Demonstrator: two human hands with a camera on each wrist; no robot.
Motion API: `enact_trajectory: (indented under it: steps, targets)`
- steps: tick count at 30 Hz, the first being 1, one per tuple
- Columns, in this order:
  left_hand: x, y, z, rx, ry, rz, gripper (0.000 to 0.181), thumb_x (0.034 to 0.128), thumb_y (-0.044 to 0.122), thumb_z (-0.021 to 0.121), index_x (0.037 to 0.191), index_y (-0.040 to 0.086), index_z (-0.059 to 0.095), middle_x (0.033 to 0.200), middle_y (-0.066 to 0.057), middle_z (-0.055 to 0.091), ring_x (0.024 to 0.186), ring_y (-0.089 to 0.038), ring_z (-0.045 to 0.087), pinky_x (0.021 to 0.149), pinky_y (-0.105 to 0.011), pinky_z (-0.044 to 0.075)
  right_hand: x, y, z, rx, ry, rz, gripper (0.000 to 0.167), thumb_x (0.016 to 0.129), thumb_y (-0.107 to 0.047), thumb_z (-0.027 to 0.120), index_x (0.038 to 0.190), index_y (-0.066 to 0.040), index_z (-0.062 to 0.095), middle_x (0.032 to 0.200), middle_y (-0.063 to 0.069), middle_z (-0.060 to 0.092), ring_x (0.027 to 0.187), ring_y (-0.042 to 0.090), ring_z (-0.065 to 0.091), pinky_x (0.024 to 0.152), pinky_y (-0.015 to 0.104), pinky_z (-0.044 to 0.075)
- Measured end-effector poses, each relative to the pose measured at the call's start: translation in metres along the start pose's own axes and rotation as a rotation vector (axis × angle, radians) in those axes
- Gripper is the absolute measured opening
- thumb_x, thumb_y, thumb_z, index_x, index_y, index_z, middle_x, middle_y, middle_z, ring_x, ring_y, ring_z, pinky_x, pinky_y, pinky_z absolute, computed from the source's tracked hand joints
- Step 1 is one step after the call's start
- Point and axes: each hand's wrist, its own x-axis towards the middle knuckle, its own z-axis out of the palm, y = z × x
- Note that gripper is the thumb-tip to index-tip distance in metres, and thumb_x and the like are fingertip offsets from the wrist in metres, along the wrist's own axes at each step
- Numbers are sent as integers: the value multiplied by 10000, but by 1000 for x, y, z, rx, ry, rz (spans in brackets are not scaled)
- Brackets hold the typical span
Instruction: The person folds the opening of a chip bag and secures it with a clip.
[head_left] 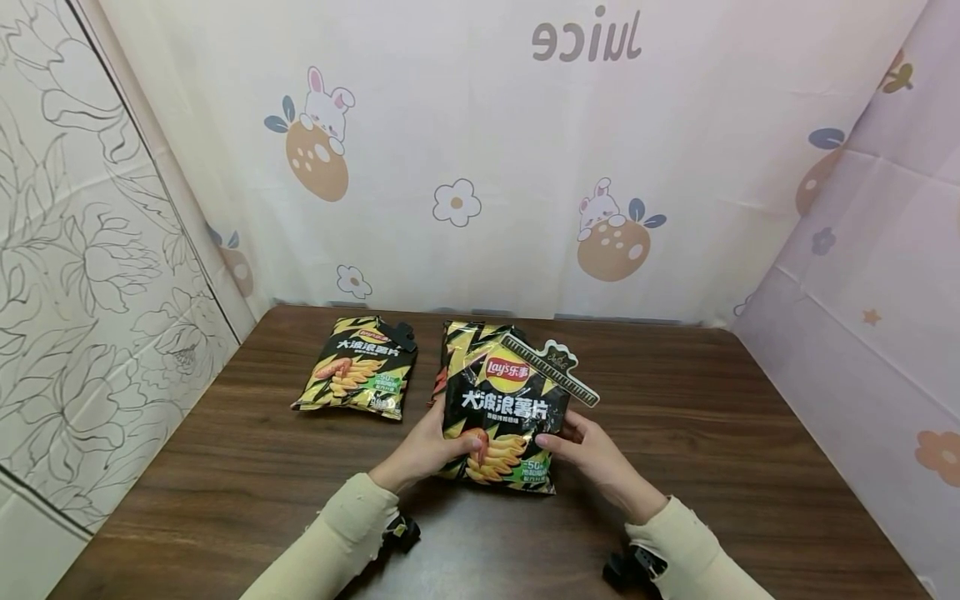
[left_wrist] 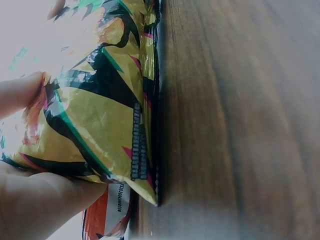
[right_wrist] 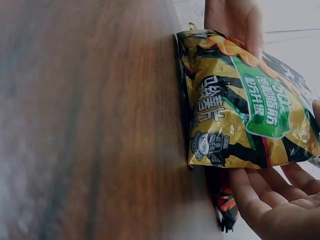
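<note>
A black and yellow bag of potato chips (head_left: 506, 408) is held between both hands near the middle of the table. A sealing clip (head_left: 553, 367) sits slanted across its top right corner. My left hand (head_left: 423, 450) grips the bag's left side, thumb on the front and fingers behind. On the right side, my right hand (head_left: 600, 458) holds it likewise, its curled fingers (right_wrist: 272, 192) showing under the bag in the right wrist view. Behind it lies a second chip bag (head_left: 459, 337), mostly hidden.
Farther left on the brown wooden table (head_left: 675, 392) lies another chip bag (head_left: 356, 367), with a dark clip (head_left: 401, 336) at its top right corner. A printed curtain (head_left: 465, 108) hangs along the table's back edge.
</note>
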Motion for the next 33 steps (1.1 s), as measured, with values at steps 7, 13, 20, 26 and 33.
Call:
enact_trajectory:
  steps: [7,13,20,26,33]
  targets:
    - [2,-1,0,8,-8,12,942,884,318,734,1586,222,113,1614,-80,256,1443,-282,320,1156,-520,298,-1,0,3,-32,21,-15,590,915,-225,697,1414,-5,470,1251,186,627,1034,146,605,878,265,497]
    - [5,1,2,32,-2,13,974,872,362,740,1589,233,92,1622,-73,234,1461,-283,290,1160,-525,289,1,1,0,-15,26,-40,563,926,-208,686,1403,5,477,1244,205,628,1011,130,614,858,258,518]
    - [10,3,6,47,-24,35,981,852,429,741,1582,293,100,1630,-25,220,1470,-266,279,1160,-526,287,0,2,-4,-10,73,-41,530,927,-197,684,1375,17,501,1153,144,657,925,95,610,785,256,531]
    - [14,4,11,57,-22,15,1003,831,492,744,1584,258,124,1622,-26,240,1467,-254,288,1158,-522,295,-1,3,-10,5,98,-36,538,935,-180,673,1399,11,479,1153,122,647,922,72,606,784,244,529]
    - [14,5,16,94,2,-82,1107,820,543,734,1583,80,79,1641,-132,134,1490,-322,218,1150,-547,298,-5,2,-19,33,94,-10,547,954,-208,651,1410,20,452,1105,66,647,888,69,602,751,245,517]
